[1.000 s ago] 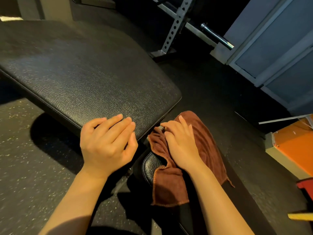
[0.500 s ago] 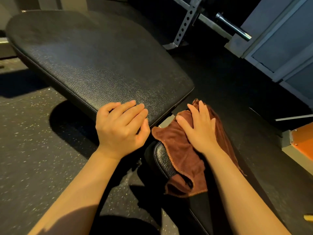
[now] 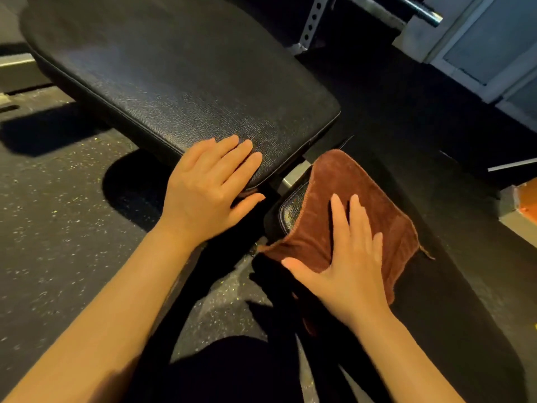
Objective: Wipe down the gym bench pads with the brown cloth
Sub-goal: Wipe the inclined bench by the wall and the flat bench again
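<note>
The brown cloth (image 3: 345,205) lies spread over the small black seat pad (image 3: 292,206) at centre right. My right hand (image 3: 348,260) presses flat on the cloth with straight, spread fingers. The long black back pad (image 3: 174,71) stretches from upper left to the middle. My left hand (image 3: 209,187) rests flat on the near corner of that pad, fingers straight. Most of the seat pad is hidden under the cloth and my right arm.
A metal bracket (image 3: 293,178) shows in the gap between the two pads. A perforated rack upright (image 3: 312,23) and a barbell end (image 3: 421,11) stand behind. An orange block (image 3: 526,199) sits at the right edge. Speckled rubber floor (image 3: 58,228) lies to the left.
My right hand has slid back toward me across the cloth, which now lies flatter and more spread over the seat pad. My left hand's fingers have straightened on the back pad.
</note>
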Tool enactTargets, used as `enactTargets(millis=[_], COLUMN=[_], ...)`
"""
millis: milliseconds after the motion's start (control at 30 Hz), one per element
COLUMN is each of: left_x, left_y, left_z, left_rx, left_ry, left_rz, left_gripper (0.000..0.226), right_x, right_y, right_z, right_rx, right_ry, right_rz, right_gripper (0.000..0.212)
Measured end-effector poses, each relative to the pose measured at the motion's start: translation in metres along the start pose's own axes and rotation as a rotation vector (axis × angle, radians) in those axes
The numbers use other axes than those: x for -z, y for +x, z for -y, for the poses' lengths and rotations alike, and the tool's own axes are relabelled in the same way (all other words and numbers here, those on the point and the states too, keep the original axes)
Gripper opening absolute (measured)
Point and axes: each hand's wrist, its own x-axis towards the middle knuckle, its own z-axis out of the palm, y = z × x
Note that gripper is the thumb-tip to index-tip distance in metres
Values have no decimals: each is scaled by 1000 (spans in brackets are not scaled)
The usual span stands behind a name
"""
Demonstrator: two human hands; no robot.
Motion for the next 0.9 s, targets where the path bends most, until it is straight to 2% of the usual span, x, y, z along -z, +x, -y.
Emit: enactTargets(millis=[100, 300, 467, 633, 767, 900], left_x=[-1, -5, -3, 0, 2, 6], left_y=[-5, -9, -9, -12, -10, -9], left_z=[1, -3, 0, 1, -3, -9], left_rx=[12, 44, 6, 4, 47, 119], left_ry=[19, 33, 35, 29, -23, -87], left_rz=[4, -58, -38, -28, 9, 55], left_gripper=[52, 47, 46, 46, 45, 44], right_x=[-3, 1, 2, 0, -1, 0], right_y=[-15, 20, 42, 15, -24, -20], right_z=[-6, 37, 55, 33, -3, 1], right_rx=[-90, -117, -108, -57, -125, -173], right_ry=[-111, -72, -72, -89, -79, -105], right_rz=[63, 17, -4, -30, 17, 44], right_gripper=[103, 118, 115, 114, 123, 123])
